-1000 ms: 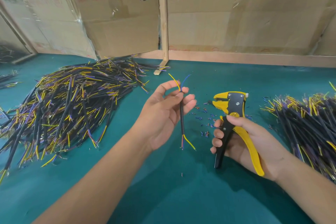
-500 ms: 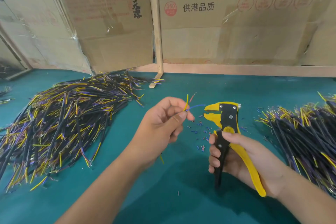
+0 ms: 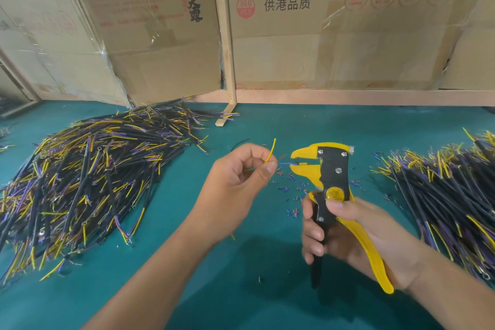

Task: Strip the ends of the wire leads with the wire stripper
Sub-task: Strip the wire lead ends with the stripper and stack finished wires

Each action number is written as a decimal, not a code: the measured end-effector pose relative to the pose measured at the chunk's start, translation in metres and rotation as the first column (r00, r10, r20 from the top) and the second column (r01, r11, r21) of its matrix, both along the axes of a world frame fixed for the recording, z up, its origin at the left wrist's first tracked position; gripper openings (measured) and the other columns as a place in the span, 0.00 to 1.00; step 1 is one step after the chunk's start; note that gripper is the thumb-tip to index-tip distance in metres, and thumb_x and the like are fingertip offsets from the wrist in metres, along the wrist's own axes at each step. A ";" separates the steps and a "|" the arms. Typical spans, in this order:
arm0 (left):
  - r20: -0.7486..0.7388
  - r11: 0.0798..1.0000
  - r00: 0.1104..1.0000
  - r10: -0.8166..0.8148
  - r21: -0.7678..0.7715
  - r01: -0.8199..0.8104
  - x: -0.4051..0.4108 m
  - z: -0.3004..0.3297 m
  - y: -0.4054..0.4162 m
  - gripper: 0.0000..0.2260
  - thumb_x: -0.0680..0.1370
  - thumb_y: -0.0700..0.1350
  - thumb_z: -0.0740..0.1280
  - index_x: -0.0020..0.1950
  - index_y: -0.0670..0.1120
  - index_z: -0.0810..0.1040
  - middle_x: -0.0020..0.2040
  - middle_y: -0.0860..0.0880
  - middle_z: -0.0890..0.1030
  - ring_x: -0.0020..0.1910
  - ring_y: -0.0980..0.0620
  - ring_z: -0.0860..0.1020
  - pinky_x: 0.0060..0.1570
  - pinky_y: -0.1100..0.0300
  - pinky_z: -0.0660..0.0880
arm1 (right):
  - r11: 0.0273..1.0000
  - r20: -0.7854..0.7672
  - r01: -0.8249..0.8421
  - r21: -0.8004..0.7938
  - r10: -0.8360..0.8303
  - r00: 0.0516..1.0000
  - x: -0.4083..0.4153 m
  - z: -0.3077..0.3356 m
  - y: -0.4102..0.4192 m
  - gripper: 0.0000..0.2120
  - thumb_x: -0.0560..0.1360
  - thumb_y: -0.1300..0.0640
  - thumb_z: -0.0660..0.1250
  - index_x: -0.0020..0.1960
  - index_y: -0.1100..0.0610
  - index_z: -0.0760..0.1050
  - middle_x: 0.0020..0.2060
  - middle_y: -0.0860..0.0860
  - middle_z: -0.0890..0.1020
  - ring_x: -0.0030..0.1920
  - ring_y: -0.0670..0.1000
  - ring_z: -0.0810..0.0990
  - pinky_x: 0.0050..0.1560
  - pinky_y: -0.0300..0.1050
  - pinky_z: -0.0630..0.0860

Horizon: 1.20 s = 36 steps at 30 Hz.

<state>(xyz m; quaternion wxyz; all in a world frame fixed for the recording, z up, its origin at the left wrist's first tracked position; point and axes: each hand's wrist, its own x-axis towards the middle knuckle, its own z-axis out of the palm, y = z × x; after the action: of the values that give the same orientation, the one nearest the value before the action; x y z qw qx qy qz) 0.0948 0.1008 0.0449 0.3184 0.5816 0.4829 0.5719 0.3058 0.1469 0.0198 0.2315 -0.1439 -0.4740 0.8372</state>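
My left hand (image 3: 241,177) pinches one wire lead near its end. Its yellow strand (image 3: 271,150) sticks up above my fingers, and its blue strand (image 3: 286,163) runs right into the open jaws of the wire stripper (image 3: 325,171). The rest of the lead is hidden behind my hand. My right hand (image 3: 348,233) grips the stripper's black and yellow handles, holding the tool upright with its yellow jaws facing left.
A large heap of black, yellow and purple leads (image 3: 88,179) lies at the left of the teal table (image 3: 241,289); another heap (image 3: 450,190) lies at the right. Small insulation scraps (image 3: 292,193) litter the middle. Cardboard boxes (image 3: 348,21) stand along the back.
My left hand turned the lead from hanging vertically to pointing right and closed round it. The blue strand moved into the stripper's jaws, which my right hand brought closer.
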 end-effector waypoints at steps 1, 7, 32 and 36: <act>0.014 1.000 1.000 0.008 -0.003 -0.008 0.001 0.000 0.000 0.07 0.82 0.42 0.66 0.45 0.50 0.78 0.32 0.58 0.73 0.25 0.60 0.63 0.25 0.69 0.60 | 1.000 -0.007 -0.010 0.006 0.010 1.000 0.000 0.000 -0.001 0.20 0.71 0.49 0.76 0.51 0.63 0.77 0.37 0.60 0.72 0.36 0.59 0.73 0.45 0.58 0.76; 0.038 0.999 0.999 0.037 -0.004 -0.037 0.007 -0.001 -0.002 0.07 0.82 0.40 0.64 0.45 0.47 0.76 0.30 0.58 0.71 0.25 0.59 0.60 0.24 0.68 0.59 | 1.000 -0.029 -0.015 0.007 0.016 0.999 -0.001 -0.001 -0.004 0.20 0.71 0.49 0.76 0.51 0.63 0.77 0.37 0.59 0.73 0.36 0.59 0.73 0.45 0.58 0.76; 0.130 0.997 0.991 -0.026 -0.065 0.035 0.010 0.002 -0.005 0.06 0.83 0.40 0.64 0.46 0.46 0.75 0.30 0.58 0.71 0.25 0.56 0.59 0.23 0.65 0.57 | 0.999 0.090 0.044 0.015 -0.045 0.995 -0.004 -0.002 -0.006 0.20 0.72 0.45 0.76 0.40 0.59 0.72 0.30 0.55 0.66 0.27 0.54 0.67 0.33 0.51 0.72; 0.093 0.999 0.995 -0.020 -0.042 0.024 0.010 0.001 -0.005 0.05 0.83 0.40 0.64 0.47 0.46 0.75 0.31 0.59 0.73 0.25 0.57 0.60 0.23 0.66 0.58 | 0.997 0.117 0.072 0.014 -0.074 0.990 -0.003 0.000 -0.008 0.21 0.72 0.44 0.75 0.39 0.59 0.70 0.29 0.55 0.64 0.26 0.54 0.65 0.31 0.49 0.70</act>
<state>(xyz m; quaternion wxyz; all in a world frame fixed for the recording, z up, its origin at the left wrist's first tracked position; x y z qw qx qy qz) 0.1046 0.0961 0.0464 0.3591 0.5530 0.4733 0.5841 0.3026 0.1386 0.0195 0.2344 -0.2091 -0.4854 0.8159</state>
